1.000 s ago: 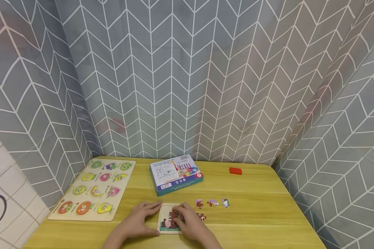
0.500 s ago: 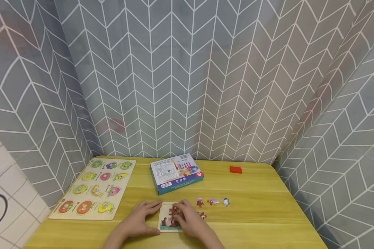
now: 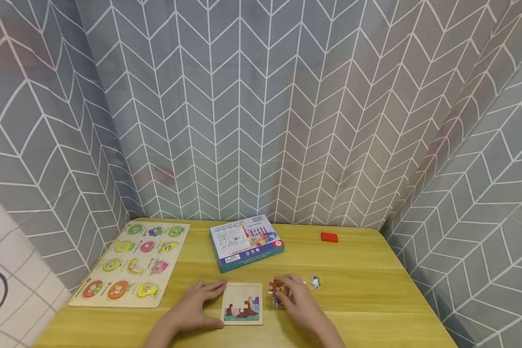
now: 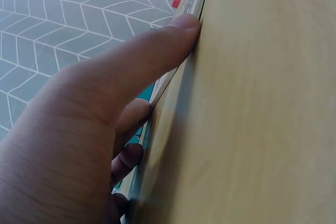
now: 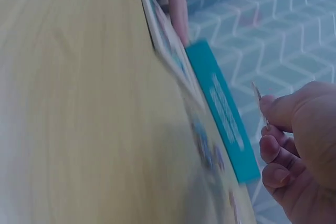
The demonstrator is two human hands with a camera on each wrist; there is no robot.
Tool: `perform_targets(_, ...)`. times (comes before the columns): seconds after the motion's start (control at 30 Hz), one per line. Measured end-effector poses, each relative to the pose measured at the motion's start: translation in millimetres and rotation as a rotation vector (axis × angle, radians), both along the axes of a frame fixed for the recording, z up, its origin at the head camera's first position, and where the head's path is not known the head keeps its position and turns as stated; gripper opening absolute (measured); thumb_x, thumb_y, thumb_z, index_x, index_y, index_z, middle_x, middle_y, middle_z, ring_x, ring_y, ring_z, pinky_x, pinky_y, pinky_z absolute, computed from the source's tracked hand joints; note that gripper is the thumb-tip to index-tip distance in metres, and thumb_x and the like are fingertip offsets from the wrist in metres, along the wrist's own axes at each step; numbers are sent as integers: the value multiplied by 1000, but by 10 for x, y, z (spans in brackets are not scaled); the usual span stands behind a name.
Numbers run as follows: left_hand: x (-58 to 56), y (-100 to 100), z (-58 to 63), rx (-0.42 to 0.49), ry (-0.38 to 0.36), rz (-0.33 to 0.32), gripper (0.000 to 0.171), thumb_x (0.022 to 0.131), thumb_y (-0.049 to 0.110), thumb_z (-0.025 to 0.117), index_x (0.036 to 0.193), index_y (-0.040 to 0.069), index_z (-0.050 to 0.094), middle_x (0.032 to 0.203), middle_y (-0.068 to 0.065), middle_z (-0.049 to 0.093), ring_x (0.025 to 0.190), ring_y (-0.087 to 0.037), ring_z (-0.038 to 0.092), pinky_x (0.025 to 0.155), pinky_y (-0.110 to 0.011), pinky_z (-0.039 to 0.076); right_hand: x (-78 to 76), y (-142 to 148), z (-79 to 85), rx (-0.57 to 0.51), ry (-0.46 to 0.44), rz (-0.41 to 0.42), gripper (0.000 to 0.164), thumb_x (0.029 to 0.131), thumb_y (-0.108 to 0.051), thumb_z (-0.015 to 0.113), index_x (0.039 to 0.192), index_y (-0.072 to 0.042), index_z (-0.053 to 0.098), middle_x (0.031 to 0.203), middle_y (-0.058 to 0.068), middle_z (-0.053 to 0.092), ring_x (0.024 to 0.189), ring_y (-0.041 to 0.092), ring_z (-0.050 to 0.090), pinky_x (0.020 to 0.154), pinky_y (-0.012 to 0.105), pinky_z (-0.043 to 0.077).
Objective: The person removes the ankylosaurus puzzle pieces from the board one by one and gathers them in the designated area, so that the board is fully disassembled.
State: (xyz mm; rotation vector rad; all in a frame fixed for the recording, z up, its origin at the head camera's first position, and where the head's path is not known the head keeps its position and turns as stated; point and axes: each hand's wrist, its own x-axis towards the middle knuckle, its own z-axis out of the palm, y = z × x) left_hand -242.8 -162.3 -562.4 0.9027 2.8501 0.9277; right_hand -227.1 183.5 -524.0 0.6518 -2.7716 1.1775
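Note:
A small wooden puzzle tray [image 3: 243,290] lies at the table's front, with joined jigsaw pieces along its lower part. My left hand [image 3: 194,305] rests at its left side, index finger at the upper corner and thumb [image 4: 176,38] at the lower one. To the right of the tray, my right hand [image 3: 302,303] pinches a brown jigsaw piece [image 3: 273,288] between thumb and fingers. In the right wrist view this thin piece [image 5: 260,106] is held edge-on, off the table. Loose jigsaw pieces [image 3: 315,282] lie near this hand, some partly hidden by it.
A puzzle box [image 3: 245,244] lies flat behind the tray. To the left is a wooden fruit puzzle board [image 3: 145,258]. A small red block [image 3: 329,237] sits toward the back right. A patterned curtain [image 3: 252,121] surrounds the wooden table [image 3: 365,299].
My right hand has moved right, from over the tray to beside it, with a brown jigsaw piece between its fingers. The tray's right part is now uncovered. My left hand has stayed put.

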Motion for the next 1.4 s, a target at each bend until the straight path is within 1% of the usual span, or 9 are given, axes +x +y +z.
perform_targets(0.13,3,0,6,4,-3,3,96,78,69,84,156,19,56,161,5,53,115,-9,45,99,-42,39,26,314,-39,-15,17,-73,36,104,-14,68,137,-1,67,122,4,64,91,5,53,75,23,51)
perform_targets(0.27,5,5,8,7,-9,4,96,78,68,84,156,20,56,161,6,53,115,-9,45,100,-43,39,62,554,-86,-47,33,-136,34,100,-9,71,133,0,69,116,4,66,89,5,53,74,23,51)
perform_targets(0.33,7,6,10,8,-13,3,96,78,68,84,156,20,56,161,6,53,115,-9,45,100,-43,39,79,638,-120,-61,32,-146,33,99,-7,73,131,0,70,113,3,66,88,4,55,74,23,52)
perform_targets(0.43,4,7,13,11,-19,5,96,77,67,84,156,20,56,161,6,52,116,-10,45,102,-45,39,91,726,-184,-57,29,-131,34,97,-7,74,130,0,70,110,2,66,86,2,55,74,23,53)
perform_targets(0.6,-4,7,20,10,-10,7,96,78,68,84,156,21,56,161,7,52,116,-10,45,102,-46,39,71,784,-277,-40,44,-66,31,98,-12,75,127,-3,72,107,0,66,79,0,51,68,23,50)
perform_targets(0.8,3,13,23,9,-15,5,96,78,68,84,156,19,56,161,6,53,113,-8,44,99,-42,39,45,789,-358,18,112,-21,26,100,-17,74,124,-7,75,114,-2,67,81,-2,50,67,21,49)
perform_targets(0.93,13,18,29,9,-21,5,96,78,67,84,156,19,56,160,5,53,114,-9,45,99,-43,39,51,792,-376,35,110,-32,29,99,-14,75,126,-4,74,116,-1,64,81,-1,48,67,21,48)
perform_targets(1.13,12,22,32,4,-21,10,96,78,69,83,157,20,55,161,7,52,117,-11,46,103,-49,39,54,802,-363,46,78,-64,26,98,-12,76,123,-5,74,111,-1,60,81,1,45,67,21,44)
perform_targets(1.4,16,23,27,2,-23,9,96,78,67,84,157,20,56,161,7,52,115,-10,45,101,-46,39,56,808,-354,55,64,-69,22,98,-12,76,119,-5,75,106,-1,57,81,1,45,67,21,44)
